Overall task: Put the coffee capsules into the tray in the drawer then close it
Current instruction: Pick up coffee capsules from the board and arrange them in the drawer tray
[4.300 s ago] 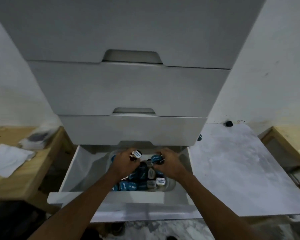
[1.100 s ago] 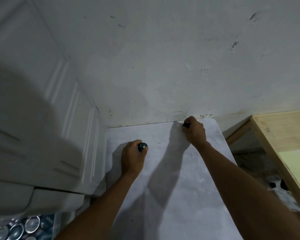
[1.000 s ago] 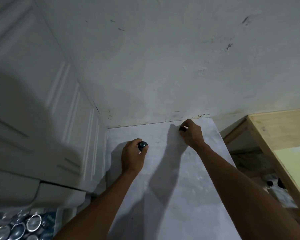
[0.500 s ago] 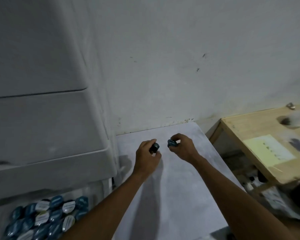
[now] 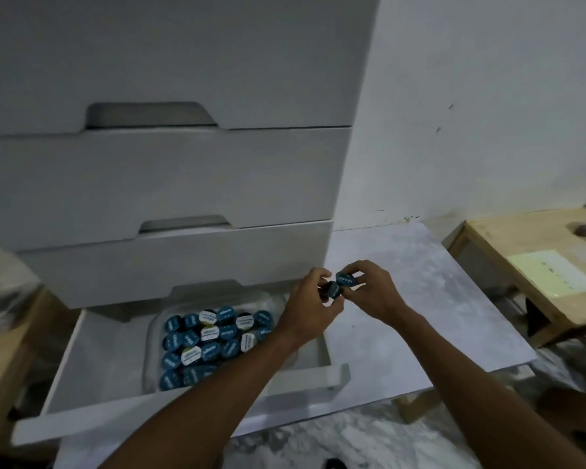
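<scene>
While the left hand (image 5: 313,308) pinches a dark capsule (image 5: 331,290) between thumb and fingertips, the right hand (image 5: 369,292) nips a second, blue-lidded capsule (image 5: 344,279) the same way, its printed foil turned up toward the camera; the two capsules touch or very nearly touch, held above the right end of the open drawer (image 5: 190,406) where it meets the grey table (image 5: 420,319). Both hands are closed on their loads, the fingers curled in and not spread. Just below and to the left lies the clear tray (image 5: 151,336), sitting in the drawer and already packed with capsules (image 5: 214,340) in rows, blue lids mixed with a few white ones. Free room seems to remain only toward the tray's right side, though the left forearm hides most of that part, so I cannot tell how much. Above stand the shut drawer fronts of the grey cabinet (image 5: 166,177), and a wooden bench (image 5: 535,265) sits well apart on the right. These capsules look light, small and stiff in the body, with a thin foil lid that I judge easy to dent or puncture, and smooth sides that may slip. The safest hold is probably across the rim or flanks, as now, fingers kept off the foil, setting each one down lid-up in a gap, not dropping it among its neighbours
</scene>
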